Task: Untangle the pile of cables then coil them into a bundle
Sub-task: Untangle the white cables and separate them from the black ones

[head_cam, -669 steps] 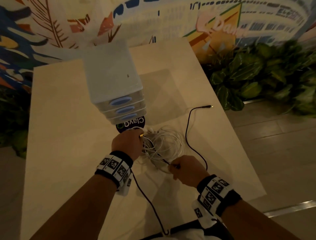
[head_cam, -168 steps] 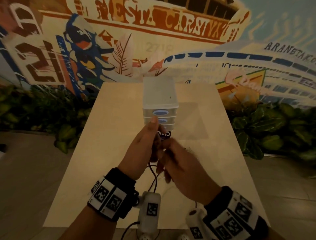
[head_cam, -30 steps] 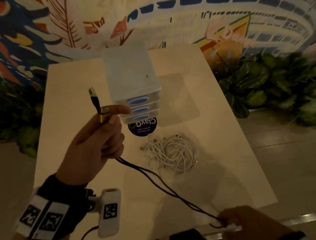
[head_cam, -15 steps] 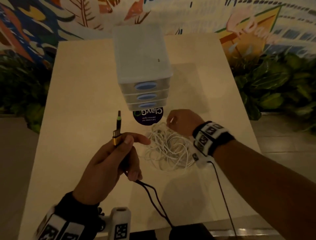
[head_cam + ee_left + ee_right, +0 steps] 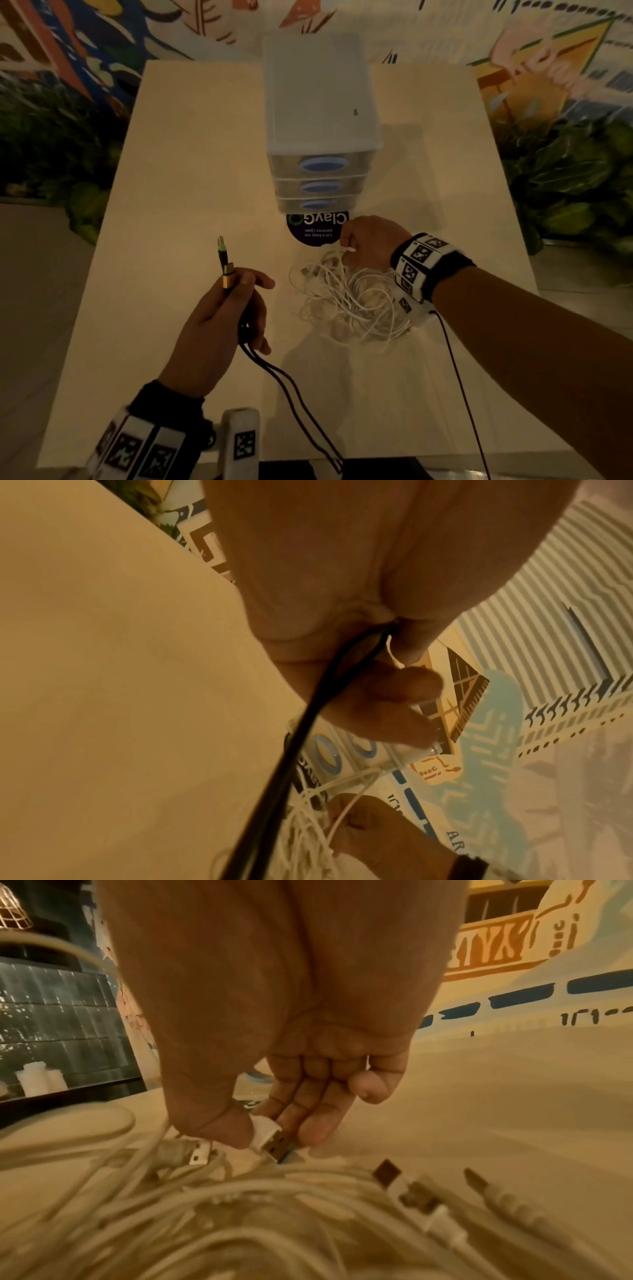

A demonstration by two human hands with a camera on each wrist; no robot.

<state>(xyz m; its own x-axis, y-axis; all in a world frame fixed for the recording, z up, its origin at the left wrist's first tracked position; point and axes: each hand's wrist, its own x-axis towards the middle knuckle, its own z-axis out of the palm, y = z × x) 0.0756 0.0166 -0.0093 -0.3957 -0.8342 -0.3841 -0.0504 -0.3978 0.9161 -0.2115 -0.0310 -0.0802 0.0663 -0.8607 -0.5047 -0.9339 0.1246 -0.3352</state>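
Note:
A tangled pile of white cables (image 5: 349,301) lies on the table in front of the drawer unit. My right hand (image 5: 366,240) is at the pile's far edge and pinches a white USB plug (image 5: 270,1137) between thumb and fingers. Other loose plugs (image 5: 387,1173) lie beside it. My left hand (image 5: 222,318) is raised left of the pile and grips a black cable (image 5: 291,394) folded double, its two gold and green plugs (image 5: 226,263) sticking up. The black strands (image 5: 291,764) hang from the fist over the table's near edge.
A white three-drawer unit (image 5: 318,113) with blue handles stands mid-table, with a round dark sticker (image 5: 317,228) at its foot. The beige table (image 5: 178,171) has bare surface on the left. Green plants (image 5: 575,178) flank the table before a painted wall.
My right hand let go of the black cable's loop at the near edge and reached to the far side of the white pile, where it now pinches a plug. My left hand lowered slightly.

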